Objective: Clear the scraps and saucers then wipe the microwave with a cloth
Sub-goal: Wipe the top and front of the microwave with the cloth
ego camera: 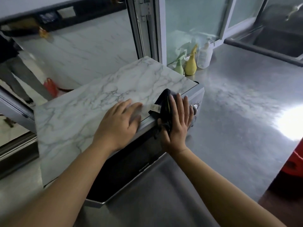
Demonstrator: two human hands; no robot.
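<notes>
The microwave (124,169) stands on a steel counter, its top covered in white marble-pattern film and its dark door facing me. My left hand (119,122) lies flat, palm down, on the top near the front right edge. My right hand (176,122) presses a dark cloth (164,102) against the upper right front corner, over the control panel. A small white label hangs from the cloth. One silver knob (196,106) shows past my fingers. No scraps or saucers are in view.
The steel counter (237,112) stretches to the right. A yellow spray bottle (191,64), a green one (179,66) and a clear bottle (204,56) stand by the window frame behind the microwave. A sink (278,35) is at far right. A red object (293,161) sits at the right edge.
</notes>
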